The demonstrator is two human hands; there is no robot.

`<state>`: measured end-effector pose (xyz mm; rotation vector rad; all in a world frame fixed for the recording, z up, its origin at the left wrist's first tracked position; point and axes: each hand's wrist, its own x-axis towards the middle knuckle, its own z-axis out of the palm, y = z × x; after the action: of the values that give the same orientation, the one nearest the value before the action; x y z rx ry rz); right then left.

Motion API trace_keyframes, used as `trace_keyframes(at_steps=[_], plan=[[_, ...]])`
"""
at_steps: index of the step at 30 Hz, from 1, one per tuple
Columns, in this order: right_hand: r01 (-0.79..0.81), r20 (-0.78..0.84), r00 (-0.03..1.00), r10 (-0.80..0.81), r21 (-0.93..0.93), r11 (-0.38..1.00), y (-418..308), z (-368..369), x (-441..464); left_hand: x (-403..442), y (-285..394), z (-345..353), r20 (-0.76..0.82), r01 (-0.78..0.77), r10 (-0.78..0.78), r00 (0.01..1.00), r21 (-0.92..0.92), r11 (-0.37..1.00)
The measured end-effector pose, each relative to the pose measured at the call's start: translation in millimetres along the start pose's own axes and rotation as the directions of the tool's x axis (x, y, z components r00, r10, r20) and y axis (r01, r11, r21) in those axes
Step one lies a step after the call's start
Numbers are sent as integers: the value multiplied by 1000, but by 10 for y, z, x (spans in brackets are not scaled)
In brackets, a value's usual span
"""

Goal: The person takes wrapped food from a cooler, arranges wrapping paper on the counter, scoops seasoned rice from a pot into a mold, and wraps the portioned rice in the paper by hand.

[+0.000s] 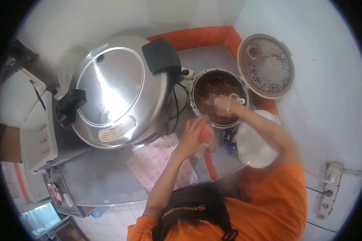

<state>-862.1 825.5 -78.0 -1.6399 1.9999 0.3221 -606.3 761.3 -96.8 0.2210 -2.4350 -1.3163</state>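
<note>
My left hand (193, 134) is curled around a clear plastic bag (210, 141) with something pinkish-red in it, just in front of a rice cooker. My right hand (225, 105), in a loose clear plastic glove, reaches into the dark inner pot (198, 86) of the rice cooker. Its fingers are bent down at the reddish-brown food (221, 84), and what they grip is hidden. The rice cooker's lid (267, 66) stands open at the right, its inner face covered in droplets.
A large steel pressure cooker (112, 88) with black handles fills the left. Printed wrapping paper (159, 164) lies on the grey counter (100, 180). A white rounded object (258, 140) sits under my right forearm. A power strip (330, 190) is on the right wall.
</note>
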Motion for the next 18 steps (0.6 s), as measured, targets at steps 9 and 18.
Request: trace_keyframes(at_steps=[9,18], plan=[[-4,-172,983,61,316,949,316,-177,-324,65,113,-328,-1,1,-1,1000,-189,982],[-108,-562,771,299,348,931,208,-978,-1209,1113,165,65,-249,124,-206,946,-307,944]])
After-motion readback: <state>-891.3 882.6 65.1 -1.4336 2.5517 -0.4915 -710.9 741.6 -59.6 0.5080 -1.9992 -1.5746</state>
